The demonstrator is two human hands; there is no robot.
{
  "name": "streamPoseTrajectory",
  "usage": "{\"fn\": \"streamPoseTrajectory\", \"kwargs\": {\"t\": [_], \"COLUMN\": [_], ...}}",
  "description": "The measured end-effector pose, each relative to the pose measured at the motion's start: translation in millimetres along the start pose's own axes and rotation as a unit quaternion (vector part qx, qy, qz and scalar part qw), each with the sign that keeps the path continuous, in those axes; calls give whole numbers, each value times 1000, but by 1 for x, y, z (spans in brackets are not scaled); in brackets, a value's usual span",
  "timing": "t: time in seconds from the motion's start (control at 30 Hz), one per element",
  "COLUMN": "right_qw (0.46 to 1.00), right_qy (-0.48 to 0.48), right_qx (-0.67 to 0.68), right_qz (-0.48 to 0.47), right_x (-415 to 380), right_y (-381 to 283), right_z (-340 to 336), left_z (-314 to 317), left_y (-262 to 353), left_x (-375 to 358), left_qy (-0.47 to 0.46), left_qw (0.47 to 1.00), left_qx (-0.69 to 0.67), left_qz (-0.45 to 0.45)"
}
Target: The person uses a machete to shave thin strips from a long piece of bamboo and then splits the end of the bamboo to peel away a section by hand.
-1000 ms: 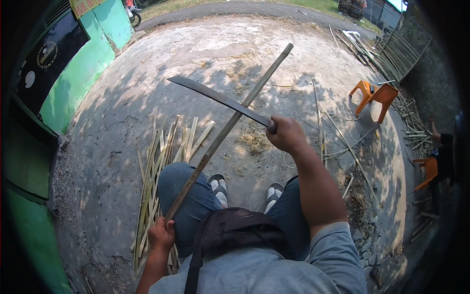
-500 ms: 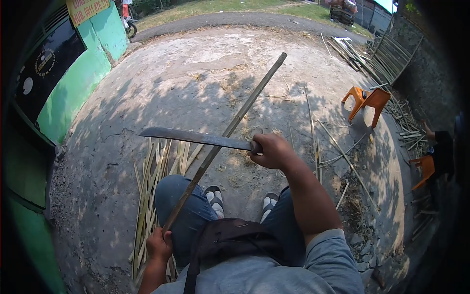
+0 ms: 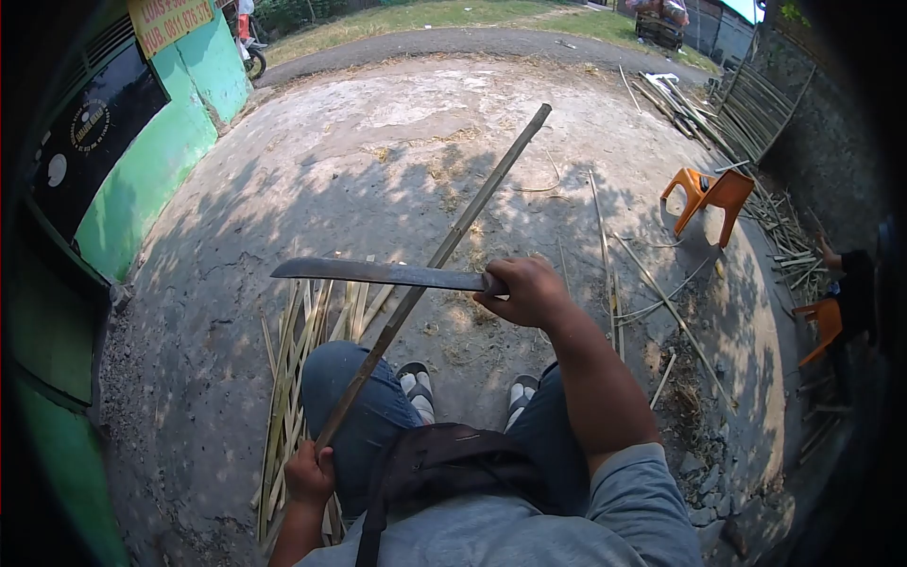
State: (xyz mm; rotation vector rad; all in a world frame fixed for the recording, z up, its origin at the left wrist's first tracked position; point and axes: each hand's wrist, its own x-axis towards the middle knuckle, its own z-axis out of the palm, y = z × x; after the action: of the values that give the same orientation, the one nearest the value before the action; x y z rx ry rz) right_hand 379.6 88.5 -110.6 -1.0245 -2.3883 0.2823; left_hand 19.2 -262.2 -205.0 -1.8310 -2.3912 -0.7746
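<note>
A person sits or squats on rough, sun-dappled concrete ground (image 3: 227, 378), seen from their own head, looking down past a grey shirt (image 3: 529, 529), a dark waist bag (image 3: 449, 463) and blue jeans (image 3: 335, 378). The right hand (image 3: 524, 291) is closed around the short handle of a long machete (image 3: 378, 273), whose blade points to the left, nearly level across the view. The left hand (image 3: 309, 472), low beside the left thigh, is wrapped around the lower part of a long, narrow pole (image 3: 463, 224). The pole slants up and away to the right, above the left knee, its far end out in front. The blade crosses over the pole around its middle; whether the two touch is hard to tell. On the ground to the left of the left leg lies a loose bundle of pale split strips (image 3: 288, 378). Both feet wear sandals (image 3: 417, 389) over light socks. To the right, thin sticks (image 3: 605, 250) lie scattered, with an orange plastic chair (image 3: 726, 200) beyond them. At the far right edge, another person (image 3: 855, 293) in dark clothing is partly visible beside a second orange seat (image 3: 820, 331). A green wall (image 3: 151, 203) stands on the left, and a grey road (image 3: 453, 42) runs across the top.
</note>
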Motion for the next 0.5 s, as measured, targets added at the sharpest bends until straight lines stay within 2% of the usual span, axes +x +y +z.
{"fn": "streamPoseTrajectory", "kwargs": {"t": [0.23,0.33,0.43,0.5], "right_qw": [990,994,999,996], "right_qy": [81,70,32,52], "right_qx": [-118,-84,-33,-70], "right_qz": [-23,-31,6,-11], "right_x": [1,1,1,1], "right_y": [-5,-1,-6,-10], "right_z": [-3,-6,-8,-4], "left_z": [0,2,2,2], "left_y": [-1,-3,-4,-3], "left_x": [-1,-2,-2,-3], "left_qy": [1,3,0,-6], "left_qw": [1000,1000,1000,1000], "left_qx": [17,21,17,11], "left_qz": [-6,-7,-13,-16]}}
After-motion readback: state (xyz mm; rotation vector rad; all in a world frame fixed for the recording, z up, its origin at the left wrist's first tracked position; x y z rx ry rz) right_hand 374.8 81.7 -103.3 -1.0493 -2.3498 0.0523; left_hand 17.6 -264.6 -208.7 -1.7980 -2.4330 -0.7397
